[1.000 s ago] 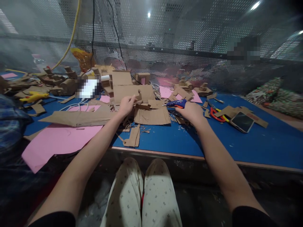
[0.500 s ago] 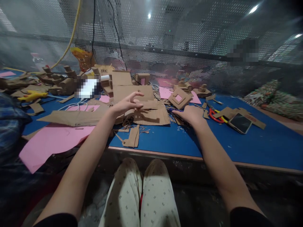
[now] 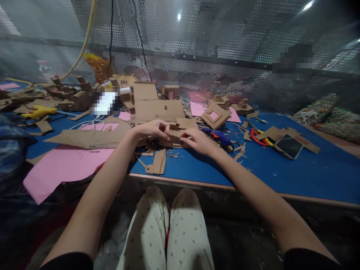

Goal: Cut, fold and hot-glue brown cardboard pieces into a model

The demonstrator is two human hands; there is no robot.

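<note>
Both my hands meet low over a flat corrugated cardboard sheet (image 3: pixel 176 139) near the table's front. My left hand (image 3: pixel 153 129) is bent in a pinch, with a small dark cardboard piece (image 3: pixel 174 126) at its fingertips. From the other side, my right hand (image 3: pixel 198 141) curls its fingers close together at the sheet; what they grip, if anything, is hidden. Just right of it lies a blue glue gun (image 3: pixel 222 138), untouched. Behind my hands stands a larger cardboard panel (image 3: pixel 157 110) with a small hole. A cut cardboard scrap (image 3: pixel 157 163) lies in front.
To the right are red-handled pliers (image 3: pixel 258 138), a phone (image 3: pixel 289 146) and a diamond-turned cardboard frame (image 3: pixel 215 115). Pink paper (image 3: pixel 67 168) overhangs the left front edge. A yellow glue gun (image 3: pixel 39 111) and cardboard models sit farther left. A person's plaid sleeve (image 3: pixel 12 142) is at far left.
My right hand has let go of the blue glue gun and moved left to the cardboard sheet. My left hand has come down toward the sheet, its fingers bent closer together.
</note>
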